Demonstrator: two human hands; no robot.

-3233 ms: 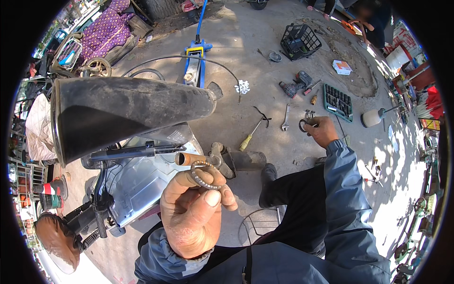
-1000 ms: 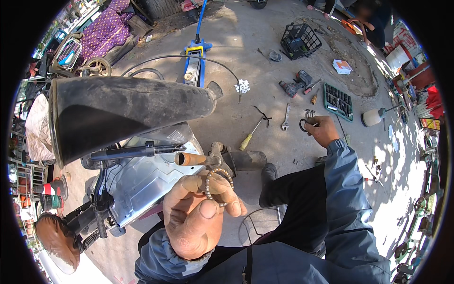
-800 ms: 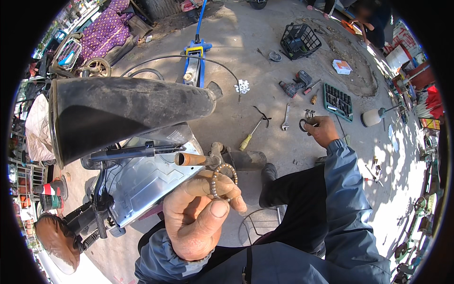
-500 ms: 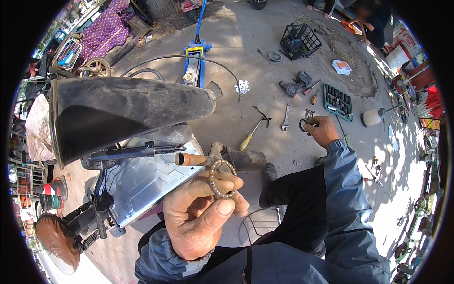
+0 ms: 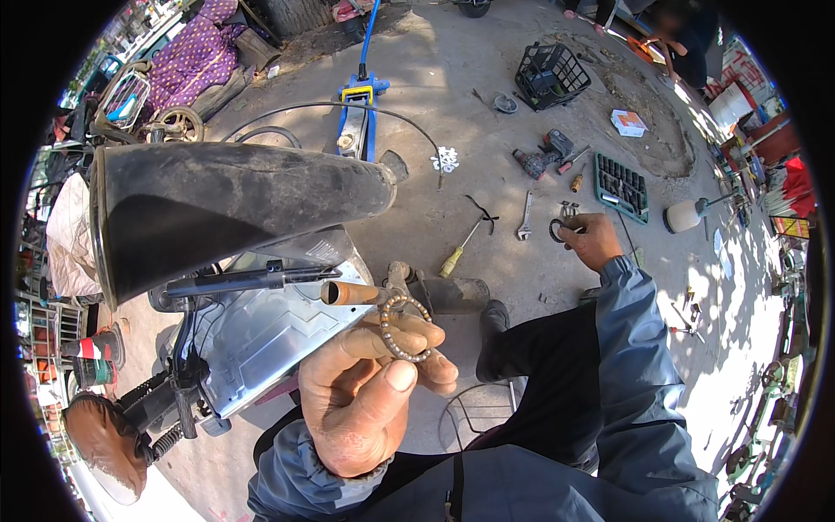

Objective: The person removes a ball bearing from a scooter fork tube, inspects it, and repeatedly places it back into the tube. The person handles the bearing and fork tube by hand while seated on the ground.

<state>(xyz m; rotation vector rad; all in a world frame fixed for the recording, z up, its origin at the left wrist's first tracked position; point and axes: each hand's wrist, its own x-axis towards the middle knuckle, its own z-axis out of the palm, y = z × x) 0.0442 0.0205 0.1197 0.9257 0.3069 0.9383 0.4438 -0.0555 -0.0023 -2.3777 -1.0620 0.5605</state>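
Between thumb and fingers, my left hand (image 5: 357,404) pinches a caged ball bearing ring (image 5: 387,335), its small round balls facing up. Just behind it lies a rusty-brown metal tube (image 5: 348,294), joined to a dark cylindrical part (image 5: 461,296). Out to the right, my right hand (image 5: 597,244) is closed on a second, darker ring (image 5: 555,230), held low over the ground; its details are too small to tell. An adjustable wrench (image 5: 525,217) lies left of that hand, and small metal pieces (image 5: 569,209) lie just beyond it.
A black fender (image 5: 243,196) and silvery panel (image 5: 278,335) of a vehicle fill the left. Ahead are a blue jack (image 5: 355,122), screwdriver (image 5: 461,250), cordless drill (image 5: 544,155), green socket set (image 5: 621,187), black crate (image 5: 552,74) and spray bottle (image 5: 685,215). Another person (image 5: 687,43) is at far right.
My left thumb has shifted slightly left and down on the bearing ring, and the ring has turned a little. The right hand has stayed in place.
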